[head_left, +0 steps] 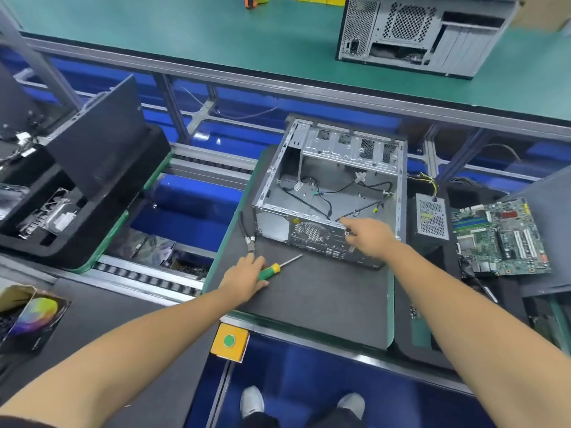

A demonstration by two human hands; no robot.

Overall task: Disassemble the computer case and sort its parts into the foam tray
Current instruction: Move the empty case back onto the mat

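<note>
Right hand (369, 237) pinching at computer case (330, 193) rear rim; left hand (247, 278) resting on screwdriver (279, 267), fingers relaxed. Risks: sharp edge cut, snagged cables (309, 197).

An opened computer case (330, 193) stands on a dark mat (312, 291), its inside bare but for loose black cables (312, 199). The right hand (369, 237) reaches to the near top edge of the case, its fingers curled there round a small part too small to tell. The left hand (247, 281) rests on the handle of a green and yellow screwdriver (276, 267) lying on the mat. To the right lie a power supply (432, 219) and a motherboard (500, 237), just beside each other. A second case (420, 32) stands on the green tabletop (216, 35) beyond.
</note>
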